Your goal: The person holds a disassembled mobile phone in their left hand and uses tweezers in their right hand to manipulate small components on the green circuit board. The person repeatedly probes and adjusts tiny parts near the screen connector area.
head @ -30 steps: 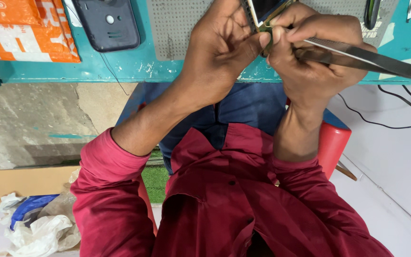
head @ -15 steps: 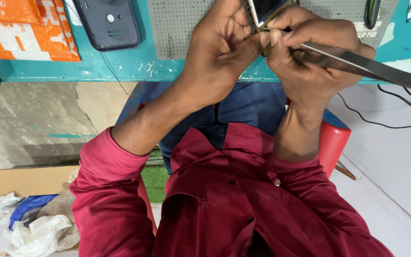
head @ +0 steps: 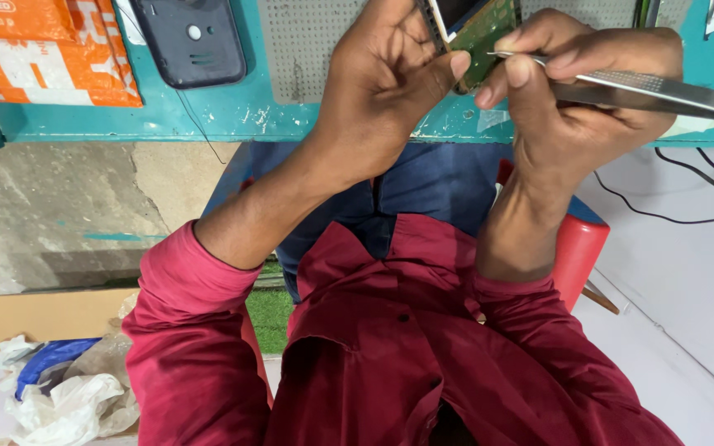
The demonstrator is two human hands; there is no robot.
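Note:
My left hand is raised over the teal table edge and grips a small green circuit board with a white-edged screen part between thumb and fingers. My right hand pinches long metal tweezers. Their fine tip points left and touches the board's lower edge, close to my left thumb. Most of the board is cut off by the top of the view. Both red sleeves are pushed up my forearms.
A black phone back cover and an orange package lie on the teal table, beside a grey perforated mat. Below are a red stool, black cables, a cardboard box and crumpled plastic bags.
My hands have eased slightly apart and the tweezers' tip has shifted a little up along the board. Both grips are unchanged.

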